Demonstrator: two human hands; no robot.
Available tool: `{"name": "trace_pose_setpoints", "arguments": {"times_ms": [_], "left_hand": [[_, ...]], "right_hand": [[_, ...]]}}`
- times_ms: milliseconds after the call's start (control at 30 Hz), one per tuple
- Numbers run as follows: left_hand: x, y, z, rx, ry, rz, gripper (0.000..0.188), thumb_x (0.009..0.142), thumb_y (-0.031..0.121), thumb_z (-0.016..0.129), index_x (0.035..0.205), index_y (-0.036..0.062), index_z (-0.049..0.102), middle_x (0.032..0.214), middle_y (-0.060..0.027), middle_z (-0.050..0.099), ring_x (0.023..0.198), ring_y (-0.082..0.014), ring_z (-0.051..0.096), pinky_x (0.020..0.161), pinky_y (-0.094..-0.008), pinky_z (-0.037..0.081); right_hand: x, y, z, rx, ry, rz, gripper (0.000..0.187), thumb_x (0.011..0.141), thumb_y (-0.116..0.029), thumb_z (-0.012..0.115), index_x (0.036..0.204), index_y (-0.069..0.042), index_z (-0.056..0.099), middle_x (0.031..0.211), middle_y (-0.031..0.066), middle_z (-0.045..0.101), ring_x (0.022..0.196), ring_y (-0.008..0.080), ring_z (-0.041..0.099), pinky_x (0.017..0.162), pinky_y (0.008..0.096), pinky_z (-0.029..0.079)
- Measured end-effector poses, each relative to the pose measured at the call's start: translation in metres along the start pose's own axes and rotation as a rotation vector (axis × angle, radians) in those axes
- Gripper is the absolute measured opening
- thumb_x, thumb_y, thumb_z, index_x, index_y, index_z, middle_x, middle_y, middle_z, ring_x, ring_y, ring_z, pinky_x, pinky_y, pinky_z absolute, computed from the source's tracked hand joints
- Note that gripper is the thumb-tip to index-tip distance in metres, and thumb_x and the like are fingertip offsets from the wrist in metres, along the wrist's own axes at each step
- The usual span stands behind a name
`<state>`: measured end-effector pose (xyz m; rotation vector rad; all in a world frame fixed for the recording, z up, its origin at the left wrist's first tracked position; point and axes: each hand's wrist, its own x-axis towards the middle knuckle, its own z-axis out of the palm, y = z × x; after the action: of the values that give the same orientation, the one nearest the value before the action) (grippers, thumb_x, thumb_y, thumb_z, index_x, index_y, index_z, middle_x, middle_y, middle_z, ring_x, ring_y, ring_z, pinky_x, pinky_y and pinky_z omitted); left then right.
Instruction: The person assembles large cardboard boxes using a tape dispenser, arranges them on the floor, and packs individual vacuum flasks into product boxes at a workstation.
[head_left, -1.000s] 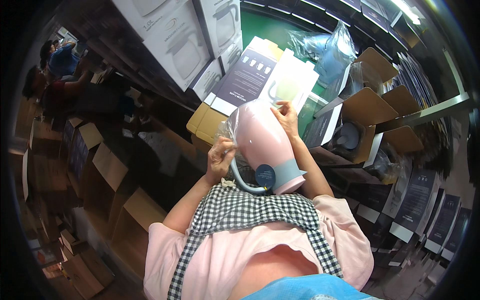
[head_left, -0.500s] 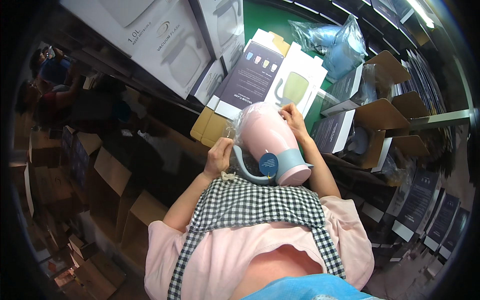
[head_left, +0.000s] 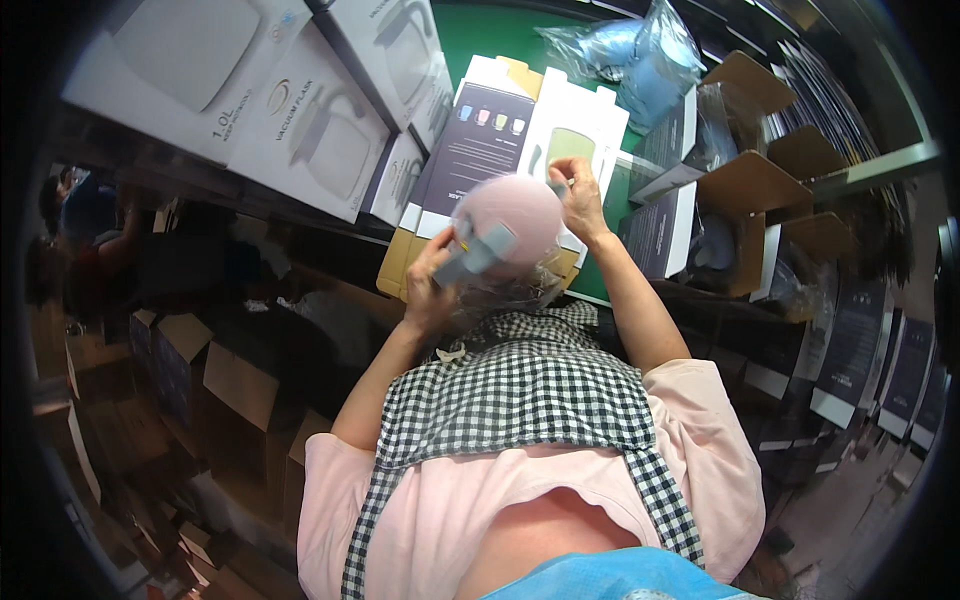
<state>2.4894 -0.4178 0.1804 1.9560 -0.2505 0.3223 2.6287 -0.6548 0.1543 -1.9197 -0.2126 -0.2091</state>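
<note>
A pink vacuum flask point(head_left: 512, 218) with grey-blue trim is in front of my apron, turned so its rounded end faces up. It is blurred by motion. My left hand point(head_left: 428, 285) grips it from the left, beside the grey-blue part point(head_left: 478, 254). Crumpled clear plastic point(head_left: 515, 292) hangs below the flask. My right hand point(head_left: 582, 200) is at the flask's upper right, with thumb and fingers pinched. Something small and greyish shows at those fingertips; I cannot make out what it is. Behind the flask lies a flattened printed carton point(head_left: 480, 140) on the green table point(head_left: 463, 35).
White flask boxes point(head_left: 330, 120) are stacked at the left. Blue flasks in clear bags point(head_left: 655, 70) lie at the back. Opened cartons point(head_left: 740, 215) with bagged items stand at the right. Brown boxes point(head_left: 240, 385) are on the lower left, and upright dark cartons point(head_left: 850, 345) on the lower right.
The flask has tipped from lying slantwise to showing its rounded end, and the plastic is now beneath it. My right hand has moved up and away; my left has moved onto the flask.
</note>
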Motion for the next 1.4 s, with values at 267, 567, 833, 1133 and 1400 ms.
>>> {"name": "trace_pose_setpoints", "arguments": {"times_ms": [267, 567, 833, 1133, 1400], "left_hand": [[0.007, -0.008, 0.016, -0.107, 0.143, -0.262, 0.032, 0.093, 0.018, 0.063, 0.112, -0.0063, 0.057, 0.089, -0.0075, 0.064, 0.075, -0.0103, 0.058, 0.068, -0.0261, 0.048], [0.006, -0.015, 0.029, -0.054, 0.202, -0.357, 0.034, 0.092, 0.029, 0.066, 0.102, -0.0018, 0.054, 0.082, -0.0044, 0.057, 0.075, -0.0123, 0.055, 0.068, -0.0264, 0.045], [0.010, -0.012, 0.036, -0.015, 0.242, -0.275, 0.043, 0.090, 0.036, 0.067, 0.101, -0.0033, 0.051, 0.080, -0.0070, 0.057, 0.072, -0.0168, 0.057, 0.068, -0.0313, 0.046], [0.024, 0.007, 0.037, 0.069, 0.236, -0.362, 0.052, 0.090, 0.048, 0.062, 0.082, -0.0033, 0.059, 0.079, -0.0089, 0.060, 0.075, -0.0208, 0.058, 0.070, -0.0359, 0.045], [0.011, 0.017, 0.040, -0.157, 0.050, -0.861, 0.064, 0.086, 0.058, 0.061, 0.091, -0.0059, 0.058, 0.076, -0.0101, 0.060, 0.061, -0.0166, 0.062, 0.052, -0.0309, 0.047]], "right_hand": [[-0.095, 0.022, 0.029, -0.167, -0.008, 0.236, 0.038, 0.090, -0.011, 0.057, 0.122, 0.002, 0.040, 0.090, 0.0130, 0.056, 0.071, 0.0208, 0.065, 0.054, 0.0300, 0.056], [-0.100, 0.039, 0.054, 0.306, -0.087, 0.556, 0.037, 0.084, -0.005, 0.062, 0.113, 0.005, 0.041, 0.095, 0.0146, 0.056, 0.073, 0.0195, 0.063, 0.061, 0.0310, 0.056], [-0.093, 0.036, 0.063, -0.253, 0.090, 0.489, 0.048, 0.075, -0.012, 0.070, 0.115, 0.002, 0.047, 0.083, 0.0176, 0.065, 0.080, 0.0293, 0.066, 0.075, 0.0373, 0.052], [-0.090, -0.033, 0.027, 0.405, -0.126, 0.501, 0.019, 0.086, -0.003, 0.055, 0.100, 0.005, 0.046, 0.076, 0.0161, 0.064, 0.063, 0.0208, 0.067, 0.058, 0.0329, 0.056], [-0.080, -0.077, 0.016, 0.437, -0.199, 0.032, 0.023, 0.090, -0.002, 0.050, 0.111, 0.002, 0.042, 0.073, 0.0129, 0.063, 0.052, 0.0178, 0.061, 0.048, 0.0282, 0.052]]}}
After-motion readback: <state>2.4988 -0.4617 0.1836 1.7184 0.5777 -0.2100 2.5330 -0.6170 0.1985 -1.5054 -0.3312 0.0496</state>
